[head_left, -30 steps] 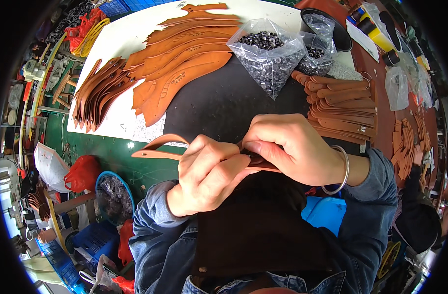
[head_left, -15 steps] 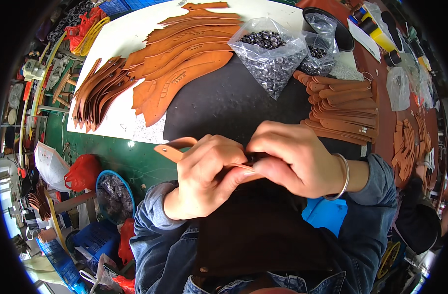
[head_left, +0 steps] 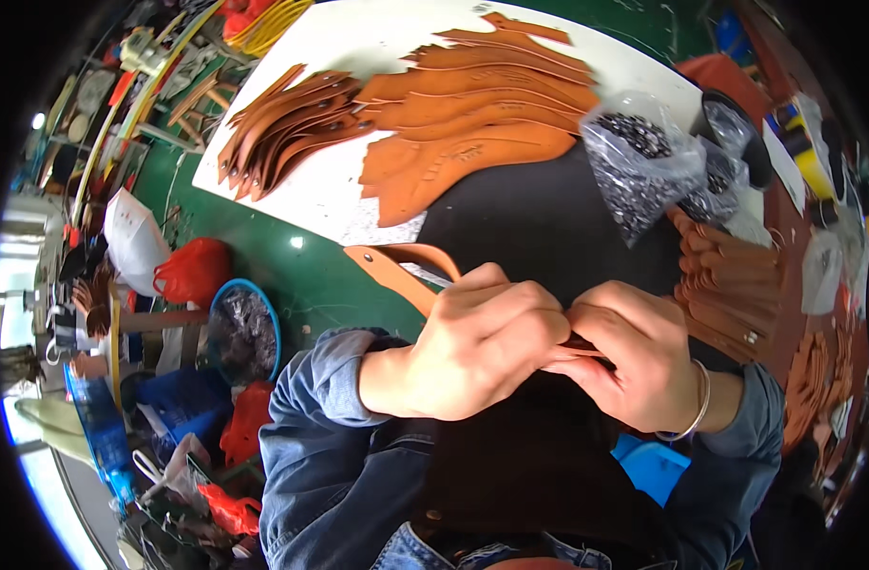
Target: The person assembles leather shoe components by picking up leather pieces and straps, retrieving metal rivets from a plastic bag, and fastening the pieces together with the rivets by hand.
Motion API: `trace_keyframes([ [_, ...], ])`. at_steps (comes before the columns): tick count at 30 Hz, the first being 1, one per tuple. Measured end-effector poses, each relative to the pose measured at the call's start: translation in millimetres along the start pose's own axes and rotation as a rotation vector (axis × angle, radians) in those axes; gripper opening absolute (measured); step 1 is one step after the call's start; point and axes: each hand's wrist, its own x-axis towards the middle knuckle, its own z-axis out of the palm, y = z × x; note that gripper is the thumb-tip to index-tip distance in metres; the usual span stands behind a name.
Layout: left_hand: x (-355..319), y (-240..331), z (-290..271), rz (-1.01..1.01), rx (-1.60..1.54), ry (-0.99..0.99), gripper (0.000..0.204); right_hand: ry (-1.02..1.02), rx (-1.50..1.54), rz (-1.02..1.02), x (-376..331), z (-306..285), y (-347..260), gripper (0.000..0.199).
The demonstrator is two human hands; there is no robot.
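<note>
My left hand [head_left: 472, 347] and my right hand [head_left: 634, 361] are closed together on one tan leather strap [head_left: 396, 271]. The strap's rounded end loops out to the left of my left fist, above the green table edge. Its other end is hidden between my fingers, over a black mat [head_left: 539, 223]. A thin bangle sits on my right wrist. Both forearms wear blue denim sleeves.
A white sheet [head_left: 311, 190] carries fanned piles of tan leather pieces [head_left: 472, 123] and darker strips [head_left: 282, 128]. Clear bags of small dark hardware [head_left: 639, 166] lie at the right, next to stacked brown straps [head_left: 729, 280]. A blue bin [head_left: 239, 332] and a red bag [head_left: 192, 271] stand lower left.
The view has shifted. My hands have drawn closer together on the strap, and its free left end has curled into a loop instead of sticking out flat.
</note>
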Motion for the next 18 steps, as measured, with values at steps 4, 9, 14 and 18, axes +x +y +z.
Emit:
trace_keyframes([
  [4, 16, -21, -35, 0.229, 0.280, -0.014, 0.020, 0.020, -0.101, -0.095, 16, -7, 3, 0.036],
  [9, 57, -107, -145, 0.328, 1.204, 0.142, 0.016, -0.002, -0.058, 0.081, 17, -26, 13, 0.055],
  [14, 40, -209, -192, -0.247, 1.397, -0.051, 0.012, -0.013, -0.067, 0.109, 6, -39, 21, 0.047],
  [18, 47, -222, -166, -0.452, 1.275, -0.191, 0.019, 0.058, -0.061, 0.267, -8, -52, 38, 0.045],
])
